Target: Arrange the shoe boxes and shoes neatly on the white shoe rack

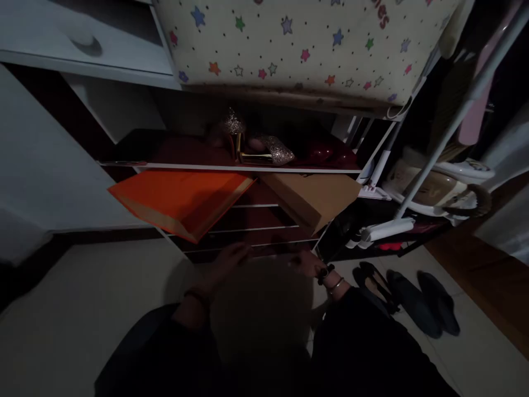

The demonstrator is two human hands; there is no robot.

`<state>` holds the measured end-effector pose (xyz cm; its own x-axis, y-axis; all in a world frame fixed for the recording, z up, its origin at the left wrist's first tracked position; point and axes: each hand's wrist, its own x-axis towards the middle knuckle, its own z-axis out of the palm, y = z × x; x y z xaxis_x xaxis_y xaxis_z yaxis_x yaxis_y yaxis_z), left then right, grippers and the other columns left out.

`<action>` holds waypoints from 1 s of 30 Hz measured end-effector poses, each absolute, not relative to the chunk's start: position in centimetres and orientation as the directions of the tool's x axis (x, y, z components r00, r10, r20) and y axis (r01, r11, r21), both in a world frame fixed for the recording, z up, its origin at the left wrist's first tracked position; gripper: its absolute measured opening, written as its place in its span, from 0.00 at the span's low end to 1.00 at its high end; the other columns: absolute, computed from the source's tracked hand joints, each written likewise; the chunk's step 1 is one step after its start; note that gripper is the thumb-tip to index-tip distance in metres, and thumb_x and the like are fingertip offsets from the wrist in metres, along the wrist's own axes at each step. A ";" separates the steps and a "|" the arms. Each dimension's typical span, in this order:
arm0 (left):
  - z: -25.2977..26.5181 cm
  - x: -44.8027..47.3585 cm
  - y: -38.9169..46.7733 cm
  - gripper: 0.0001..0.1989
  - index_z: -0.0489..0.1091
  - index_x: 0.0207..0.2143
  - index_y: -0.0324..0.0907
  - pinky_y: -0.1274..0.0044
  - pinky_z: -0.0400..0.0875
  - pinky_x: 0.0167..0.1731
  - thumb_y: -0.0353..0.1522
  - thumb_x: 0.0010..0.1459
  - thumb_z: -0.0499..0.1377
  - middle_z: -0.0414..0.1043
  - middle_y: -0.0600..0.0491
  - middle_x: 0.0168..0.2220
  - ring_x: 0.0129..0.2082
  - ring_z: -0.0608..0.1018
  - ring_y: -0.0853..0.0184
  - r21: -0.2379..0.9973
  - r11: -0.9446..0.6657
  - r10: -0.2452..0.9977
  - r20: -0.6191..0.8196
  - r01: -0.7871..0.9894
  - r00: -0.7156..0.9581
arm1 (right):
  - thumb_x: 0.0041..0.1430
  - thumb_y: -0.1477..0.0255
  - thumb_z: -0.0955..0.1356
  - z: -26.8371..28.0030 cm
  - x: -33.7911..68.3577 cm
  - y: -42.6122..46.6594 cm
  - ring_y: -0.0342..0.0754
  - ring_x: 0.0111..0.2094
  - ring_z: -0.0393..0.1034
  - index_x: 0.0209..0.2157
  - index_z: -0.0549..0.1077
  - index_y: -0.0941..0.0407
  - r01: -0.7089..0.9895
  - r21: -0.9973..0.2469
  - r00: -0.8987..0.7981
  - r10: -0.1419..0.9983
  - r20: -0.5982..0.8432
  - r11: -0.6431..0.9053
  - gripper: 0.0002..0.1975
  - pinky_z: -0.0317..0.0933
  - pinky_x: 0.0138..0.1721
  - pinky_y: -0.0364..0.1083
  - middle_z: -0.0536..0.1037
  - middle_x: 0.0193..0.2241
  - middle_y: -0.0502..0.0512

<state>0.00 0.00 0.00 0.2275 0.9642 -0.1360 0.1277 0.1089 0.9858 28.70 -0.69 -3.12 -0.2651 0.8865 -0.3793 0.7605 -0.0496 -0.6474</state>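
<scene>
Low in front of the rack, my left hand reaches in from the left with its fingers bent toward the middle. My right hand faces it from the other side, fingers curled in. Deep shadow lies over both hands; a dark reddish shape shows between them, and I cannot make out what they hold. Just above my left hand, an orange panel with a tan edge juts out of the rack. A brown cardboard-like panel sticks out above my right hand. Both lie under the shelf.
Glittery gold high heels and dark red shiny shoes stand on the shelf. A star-patterned cover hangs above. At right are a pale pole, a ceramic-looking pot, and dark shoes on the tiled floor.
</scene>
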 end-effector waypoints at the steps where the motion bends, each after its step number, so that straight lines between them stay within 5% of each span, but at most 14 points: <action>1: -0.1 0.4 0.1 0.23 0.74 0.28 0.41 0.77 0.60 0.31 0.52 0.53 0.65 0.71 0.53 0.27 0.28 0.69 0.67 0.987 0.112 0.961 -0.137 0.116 0.241 | 0.67 0.67 0.71 -3.1 28.4 -0.5 0.46 0.29 0.74 0.35 0.79 0.58 0.727 -0.680 -0.264 0.880 -0.396 -0.088 0.10 0.66 0.35 0.43 0.78 0.26 0.53; 8: 1.2 2.4 0.3 0.22 0.70 0.24 0.40 0.78 0.58 0.27 0.47 0.55 0.70 0.66 0.55 0.24 0.25 0.65 0.70 0.986 0.113 0.947 -0.068 -0.127 0.313 | 0.71 0.50 0.65 -0.3 24.8 0.0 0.39 0.23 0.66 0.30 0.73 0.59 0.426 -0.880 -0.359 0.854 -0.376 -0.208 0.27 0.63 0.28 0.38 0.71 0.22 0.48; 14: 8.8 3.4 0.0 0.31 0.56 0.18 0.43 0.79 0.53 0.19 0.51 0.65 0.62 0.48 0.60 0.16 0.17 0.52 0.74 0.900 0.161 0.880 0.056 -0.406 0.471 | 0.59 0.42 0.72 7.9 22.6 -0.9 0.38 0.19 0.55 0.24 0.69 0.57 -0.205 -0.967 -0.503 0.864 -0.029 -0.152 0.31 0.50 0.23 0.39 0.63 0.16 0.44; 17: 13.4 3.3 -1.0 0.35 0.52 0.17 0.43 0.80 0.49 0.17 0.55 0.67 0.57 0.43 0.61 0.15 0.15 0.49 0.75 0.846 0.191 0.794 0.165 -0.498 0.585 | 0.63 0.44 0.71 12.2 22.6 -1.4 0.37 0.18 0.48 0.22 0.64 0.56 -0.405 -0.901 -0.658 0.734 0.167 -0.158 0.32 0.47 0.23 0.39 0.56 0.16 0.42; 20: 15.3 2.8 -1.8 0.40 0.48 0.16 0.43 0.80 0.44 0.15 0.66 0.60 0.54 0.40 0.61 0.14 0.14 0.47 0.77 0.851 0.225 0.689 0.207 -0.475 0.695 | 0.67 0.37 0.62 14.2 23.1 -1.6 0.37 0.17 0.43 0.19 0.57 0.55 -0.468 -0.871 -0.765 0.563 0.313 -0.152 0.37 0.45 0.21 0.39 0.51 0.15 0.41; 23: 13.9 2.6 -1.5 0.41 0.47 0.16 0.44 0.79 0.40 0.14 0.69 0.56 0.53 0.38 0.62 0.13 0.13 0.44 0.78 0.851 0.291 0.653 0.158 -0.438 0.741 | 0.58 0.27 0.51 13.4 23.6 -1.2 0.35 0.15 0.39 0.19 0.53 0.53 -0.430 -0.881 -0.832 0.466 0.301 -0.198 0.42 0.41 0.18 0.38 0.48 0.15 0.40; 30: 10.7 2.7 0.0 0.38 0.49 0.16 0.44 0.80 0.41 0.14 0.60 0.61 0.59 0.39 0.63 0.14 0.13 0.44 0.78 0.827 0.401 0.645 0.051 -0.395 0.762 | 0.38 0.23 0.41 10.7 24.2 0.1 0.35 0.14 0.38 0.17 0.52 0.52 -0.262 -0.926 -0.877 0.467 0.111 -0.271 0.46 0.38 0.16 0.38 0.45 0.12 0.39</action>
<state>2.67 -0.01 10.69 0.7624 0.6451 0.0509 -0.3946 0.4012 0.8266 24.21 0.07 10.74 -0.8771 0.4673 0.1111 -0.2616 -0.2709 -0.9264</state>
